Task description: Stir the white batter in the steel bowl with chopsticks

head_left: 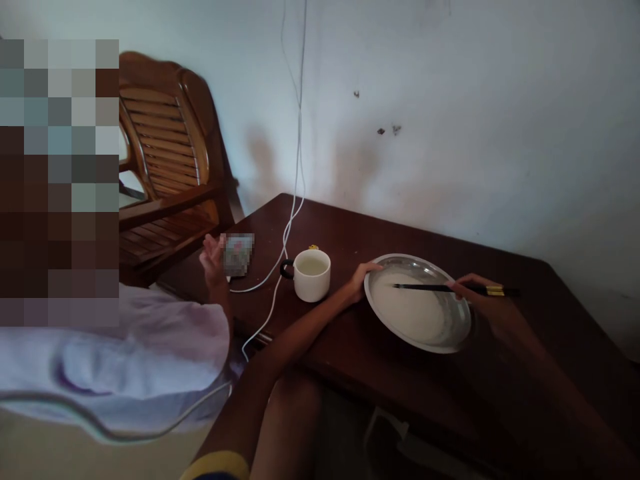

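Observation:
A round metal basin (450, 337) with a whitish mass (407, 310) inside rests on the dark wooden table. I cannot tell whether that mass is powder, batter or grains. My left hand (361, 280) grips the basin's left rim, fingers over the edge. Held in my right hand (473, 292) are black chopsticks (425, 288) with a gold band. They lie nearly level over the basin, their thin tips above the white mass or just touching it. Left of the basin stands a white mug (313, 283) with a black handle, holding a pale liquid.
White cables (299, 147) hang along the wall and cross the table (345, 333) beside the mug. A small yellow object (313, 247) lies behind the mug. At left, another person's hand (213, 257) is by a blurred device (239, 255); a wooden chair (170, 140) stands behind.

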Demonstrator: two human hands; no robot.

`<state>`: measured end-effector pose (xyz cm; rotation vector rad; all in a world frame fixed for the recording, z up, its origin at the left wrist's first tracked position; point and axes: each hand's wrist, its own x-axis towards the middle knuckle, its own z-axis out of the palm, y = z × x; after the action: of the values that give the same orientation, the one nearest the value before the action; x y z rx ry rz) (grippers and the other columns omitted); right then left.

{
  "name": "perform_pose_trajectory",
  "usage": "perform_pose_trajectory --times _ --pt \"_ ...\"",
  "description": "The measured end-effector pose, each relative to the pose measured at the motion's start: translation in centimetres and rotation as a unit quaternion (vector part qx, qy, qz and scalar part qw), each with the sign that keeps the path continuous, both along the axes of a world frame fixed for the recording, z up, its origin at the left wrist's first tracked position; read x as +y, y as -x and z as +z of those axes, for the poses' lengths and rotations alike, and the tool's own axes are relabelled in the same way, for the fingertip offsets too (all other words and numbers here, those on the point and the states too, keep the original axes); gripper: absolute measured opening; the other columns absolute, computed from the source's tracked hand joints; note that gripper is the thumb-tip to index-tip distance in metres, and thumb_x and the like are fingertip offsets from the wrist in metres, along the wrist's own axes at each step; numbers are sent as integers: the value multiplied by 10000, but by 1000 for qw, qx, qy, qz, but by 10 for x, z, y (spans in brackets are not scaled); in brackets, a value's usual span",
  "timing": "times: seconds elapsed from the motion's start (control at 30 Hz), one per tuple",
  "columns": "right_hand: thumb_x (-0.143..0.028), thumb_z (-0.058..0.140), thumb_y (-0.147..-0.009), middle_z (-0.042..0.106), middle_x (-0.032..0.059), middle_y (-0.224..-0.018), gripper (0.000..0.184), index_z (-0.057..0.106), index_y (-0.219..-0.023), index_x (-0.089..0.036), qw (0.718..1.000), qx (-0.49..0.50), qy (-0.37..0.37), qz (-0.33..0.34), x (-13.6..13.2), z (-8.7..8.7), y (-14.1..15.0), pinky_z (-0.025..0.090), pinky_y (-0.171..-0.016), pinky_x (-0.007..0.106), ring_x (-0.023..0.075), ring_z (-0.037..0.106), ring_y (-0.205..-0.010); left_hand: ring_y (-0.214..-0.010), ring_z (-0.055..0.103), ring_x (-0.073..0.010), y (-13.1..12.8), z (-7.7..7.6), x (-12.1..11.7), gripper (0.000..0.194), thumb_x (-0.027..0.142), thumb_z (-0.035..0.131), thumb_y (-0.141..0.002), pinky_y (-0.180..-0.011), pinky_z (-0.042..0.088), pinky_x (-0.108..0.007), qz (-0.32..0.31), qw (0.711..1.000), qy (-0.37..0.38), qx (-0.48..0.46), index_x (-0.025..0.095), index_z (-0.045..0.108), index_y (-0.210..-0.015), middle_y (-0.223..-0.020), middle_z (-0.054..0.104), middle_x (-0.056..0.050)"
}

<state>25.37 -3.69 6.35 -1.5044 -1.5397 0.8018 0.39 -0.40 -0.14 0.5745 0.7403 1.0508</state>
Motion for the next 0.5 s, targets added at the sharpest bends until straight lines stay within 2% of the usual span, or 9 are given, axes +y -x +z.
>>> perform_pose_trajectory --times 0.1,0.23,0.3,0.37,0.43,0.5 --pt "-657 824 -492 621 22 -626 486 677 -636 -217 999 2 29 -41 -16 -2 -34 401 -544 285 170 533 -612 -604 583 -186 -1 -1 1 313 206 585 -714 -725 444 -310 0 1000 4 2 139 759 -965 -679 717 -57" --pt "-623 839 -476 593 22 -577 451 680 -623 -227 992 -10 102 -70 -55 -1 -63 357 -455 272 167 518 -527 -611 574 -181 -1 -4 3 285 206 614 -679 -725 434 -308 5 1000 -3 -3 127 753 -915 -667 703 -58" --pt "-624 837 -503 595 23 -568 448 688 -638 -224 990 -16 130 -42 -69 2 -59 354 -457 266 163 522 -520 -621 577 -182 -1 -5 4 289 199 611 -675 -715 431 -304 5 1000 -7 -4 122 750 -916 -660 697 -58" --pt "-612 835 -543 613 23 -581 433 697 -664 -221 989 -29 146 11 -73 6 -44 356 -474 263 153 518 -524 -619 574 -181 -1 -5 5 292 202 601 -681 -705 430 -301 6 1000 1 0 115 748 -917 -642 688 -57" --pt "-616 833 -558 630 26 -605 439 690 -655 -213 990 -38 124 51 -65 10 -22 366 -504 265 152 525 -553 -619 574 -181 -1 -4 4 320 208 584 -697 -712 433 -302 6 1000 2 3 116 747 -956 -652 695 -53" --pt "-654 822 -555 635 33 -619 479 673 -620 -203 994 -36 71 68 -47 12 -2 389 -555 273 164 545 -609 -624 581 -182 -1 -2 3 357 203 572 -702 -724 439 -305 5 1000 -7 3 128 745 -1005 -681 712 -49"
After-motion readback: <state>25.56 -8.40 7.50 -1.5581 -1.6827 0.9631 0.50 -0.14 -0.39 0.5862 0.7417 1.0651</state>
